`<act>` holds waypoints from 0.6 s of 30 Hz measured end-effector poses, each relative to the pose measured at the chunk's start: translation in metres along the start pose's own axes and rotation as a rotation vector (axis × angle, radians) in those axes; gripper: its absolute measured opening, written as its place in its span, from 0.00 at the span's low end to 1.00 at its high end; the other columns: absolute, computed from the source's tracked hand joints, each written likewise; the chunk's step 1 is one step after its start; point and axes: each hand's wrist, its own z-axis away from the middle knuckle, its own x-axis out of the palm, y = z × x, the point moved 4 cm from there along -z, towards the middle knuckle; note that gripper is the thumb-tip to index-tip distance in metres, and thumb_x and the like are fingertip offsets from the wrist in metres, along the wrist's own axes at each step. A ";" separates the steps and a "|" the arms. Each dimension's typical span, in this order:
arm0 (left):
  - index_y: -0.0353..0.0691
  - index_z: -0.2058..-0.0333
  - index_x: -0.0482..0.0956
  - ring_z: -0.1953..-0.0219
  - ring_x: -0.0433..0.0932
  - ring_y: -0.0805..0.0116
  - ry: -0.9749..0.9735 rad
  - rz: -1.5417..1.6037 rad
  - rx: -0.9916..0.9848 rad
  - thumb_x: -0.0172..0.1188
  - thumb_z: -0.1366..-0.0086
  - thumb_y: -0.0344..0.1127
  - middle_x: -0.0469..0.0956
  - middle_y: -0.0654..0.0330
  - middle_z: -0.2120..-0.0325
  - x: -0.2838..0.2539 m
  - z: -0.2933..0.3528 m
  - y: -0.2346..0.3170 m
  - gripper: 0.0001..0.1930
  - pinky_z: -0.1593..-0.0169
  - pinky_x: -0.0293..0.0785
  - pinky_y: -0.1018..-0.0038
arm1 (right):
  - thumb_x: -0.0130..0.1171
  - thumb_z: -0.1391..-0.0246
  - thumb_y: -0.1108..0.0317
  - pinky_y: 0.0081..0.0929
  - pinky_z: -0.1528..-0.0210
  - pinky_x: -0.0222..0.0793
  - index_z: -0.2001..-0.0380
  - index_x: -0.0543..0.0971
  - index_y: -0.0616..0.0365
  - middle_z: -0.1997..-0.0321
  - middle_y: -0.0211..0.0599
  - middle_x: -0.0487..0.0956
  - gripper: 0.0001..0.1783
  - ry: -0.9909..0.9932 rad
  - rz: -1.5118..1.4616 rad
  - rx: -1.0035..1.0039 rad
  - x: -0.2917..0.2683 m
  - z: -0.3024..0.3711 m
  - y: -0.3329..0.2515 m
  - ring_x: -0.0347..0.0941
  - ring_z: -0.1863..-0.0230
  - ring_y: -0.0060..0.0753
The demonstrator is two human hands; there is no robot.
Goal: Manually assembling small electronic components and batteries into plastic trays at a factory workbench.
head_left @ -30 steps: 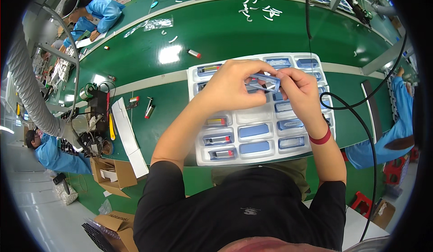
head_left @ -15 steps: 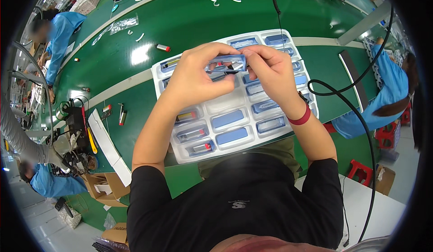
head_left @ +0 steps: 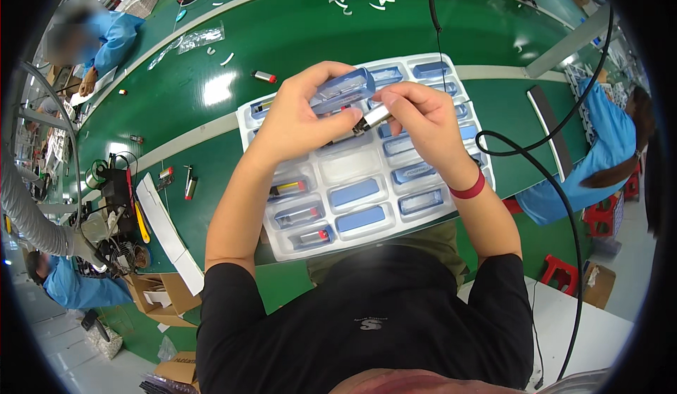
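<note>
My left hand (head_left: 296, 119) is closed around a translucent blue rectangular case (head_left: 344, 92), gripping it over the tray. Between the fingertips of my right hand (head_left: 431, 122) is a small silver cylinder (head_left: 376, 116) with a dark end, tilted down to the left. My left thumb reaches that dark end, below the case. Beneath both hands lies a white plastic tray (head_left: 348, 168) with rows of compartments. Several of these hold blue cases (head_left: 354, 192), and those in the left column hold small cylinders with red ends (head_left: 314, 237). My hands cover part of the upper rows.
A loose red-ended cylinder (head_left: 264, 76) lies on the green bench beyond the tray. Left are a white strip (head_left: 169, 233), a yellow-handled tool (head_left: 142, 225) and wired equipment. A black cable (head_left: 522, 148) loops at the right, near a black-and-white bar (head_left: 549, 131). People in blue work on both sides.
The blue case has tilted and risen slightly in my left hand. My right hand has moved down off the case's end, and the silver cylinder now shows clearly in its fingers.
</note>
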 end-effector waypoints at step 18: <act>0.39 0.46 0.83 0.65 0.81 0.72 0.078 -0.152 0.062 0.68 0.43 0.28 0.86 0.56 0.62 0.001 0.001 0.006 0.23 0.61 0.76 0.75 | 0.66 0.38 0.74 0.12 0.66 0.67 0.54 0.80 0.65 0.61 0.31 0.83 0.12 0.145 0.009 -0.201 0.016 -0.007 -0.023 0.74 0.67 0.10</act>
